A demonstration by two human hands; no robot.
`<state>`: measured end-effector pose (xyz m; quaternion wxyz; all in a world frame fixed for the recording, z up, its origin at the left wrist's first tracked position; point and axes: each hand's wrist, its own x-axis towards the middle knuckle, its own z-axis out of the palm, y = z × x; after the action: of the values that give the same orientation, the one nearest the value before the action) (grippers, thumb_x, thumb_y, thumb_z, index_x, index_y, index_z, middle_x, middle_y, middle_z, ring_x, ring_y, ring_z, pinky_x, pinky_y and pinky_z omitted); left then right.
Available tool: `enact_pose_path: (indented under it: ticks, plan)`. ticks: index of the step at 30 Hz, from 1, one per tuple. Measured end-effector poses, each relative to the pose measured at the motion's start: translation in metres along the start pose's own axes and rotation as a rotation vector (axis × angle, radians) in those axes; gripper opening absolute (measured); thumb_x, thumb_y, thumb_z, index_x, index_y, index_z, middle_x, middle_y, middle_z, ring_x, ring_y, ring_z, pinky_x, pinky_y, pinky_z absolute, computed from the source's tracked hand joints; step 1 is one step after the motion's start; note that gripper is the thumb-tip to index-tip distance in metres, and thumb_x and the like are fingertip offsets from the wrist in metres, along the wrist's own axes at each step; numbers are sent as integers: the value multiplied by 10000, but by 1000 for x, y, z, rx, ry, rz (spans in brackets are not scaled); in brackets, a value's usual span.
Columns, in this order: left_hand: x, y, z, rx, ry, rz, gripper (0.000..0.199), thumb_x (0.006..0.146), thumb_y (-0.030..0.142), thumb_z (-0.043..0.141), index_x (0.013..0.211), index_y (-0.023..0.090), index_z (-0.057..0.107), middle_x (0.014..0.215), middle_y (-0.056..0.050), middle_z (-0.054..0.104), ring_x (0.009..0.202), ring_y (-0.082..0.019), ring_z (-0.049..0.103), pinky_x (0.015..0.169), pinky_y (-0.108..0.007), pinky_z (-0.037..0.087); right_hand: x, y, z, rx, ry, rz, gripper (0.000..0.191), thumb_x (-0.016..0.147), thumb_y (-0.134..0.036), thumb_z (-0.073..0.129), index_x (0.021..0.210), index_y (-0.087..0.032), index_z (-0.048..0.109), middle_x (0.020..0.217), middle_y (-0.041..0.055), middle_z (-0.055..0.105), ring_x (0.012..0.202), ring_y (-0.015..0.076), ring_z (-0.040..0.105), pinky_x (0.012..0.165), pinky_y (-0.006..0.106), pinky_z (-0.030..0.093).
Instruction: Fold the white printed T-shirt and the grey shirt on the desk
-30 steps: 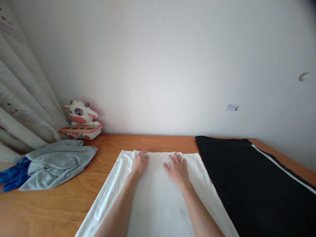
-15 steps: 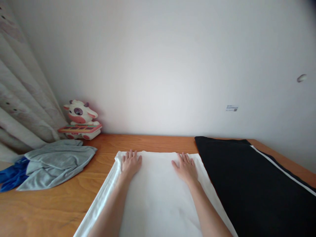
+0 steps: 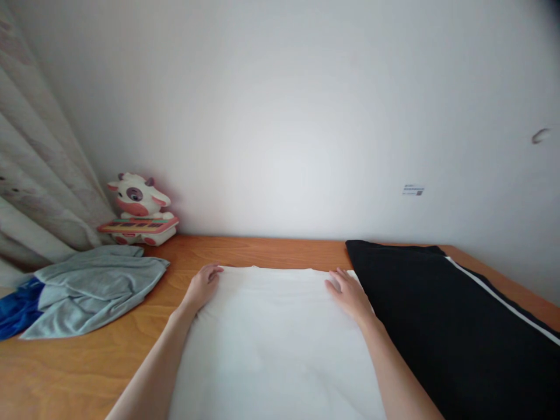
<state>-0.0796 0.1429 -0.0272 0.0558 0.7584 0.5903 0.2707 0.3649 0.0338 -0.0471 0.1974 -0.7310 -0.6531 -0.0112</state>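
A white cloth (image 3: 280, 338), probably a garment, lies spread out in front of me with its straight far edge across the table. My left hand (image 3: 203, 289) is at its far left corner, with fingers bent inward and closed around the edge there. At the far right corner rests my right hand (image 3: 350, 293), its fingers stretched out over the fabric and the thumb apart. Faint wrinkles run over the near part of the cloth.
Black fabric with a white stripe (image 3: 441, 315) lies along the right side of the wooden table (image 3: 109, 373). On the left are a crumpled grey cloth (image 3: 100, 291) and a blue cloth (image 3: 20, 306). A cow toy with a keyboard (image 3: 140, 210) stands against the wall near the curtain (image 3: 39, 157).
Both hands have moved outward to the cloth's far corners. The left fingers have gone from lying flat to bending round the edge, and the loose strip on the left side no longer shows.
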Motion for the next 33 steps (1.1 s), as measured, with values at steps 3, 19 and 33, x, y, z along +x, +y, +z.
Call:
enact_pose_path:
  ticks: [3, 19, 33]
  plan:
    - [-4, -5, -2, -14, -26, 23, 400, 872, 315, 399, 1104, 232, 714, 1300, -40, 711, 1282, -242, 609, 1106, -365, 462, 2, 14, 1, 13, 24, 0, 483, 984, -361, 432, 1350, -110, 623, 1471, 184, 550, 1406, 289, 469, 1187, 429, 321]
    - [-8, 15, -1, 108, -88, 94, 490, 928, 404, 377, 1248, 198, 684, 1380, -77, 657, 1333, -244, 562, 1162, -373, 398, 1, 14, -4, 96, 135, 79, 358, 920, -273, 473, 1137, -158, 734, 1252, 144, 656, 1206, 261, 584, 1110, 356, 387]
    - [-17, 107, 9, 212, -235, 278, 479, 1009, 352, 380, 1404, 146, 555, 1524, -148, 509, 1411, -279, 470, 1181, -430, 358, 4, 7, -13, 259, 82, 116, 332, 860, -236, 521, 1097, -145, 736, 1224, 150, 680, 1229, 266, 579, 1140, 382, 356]
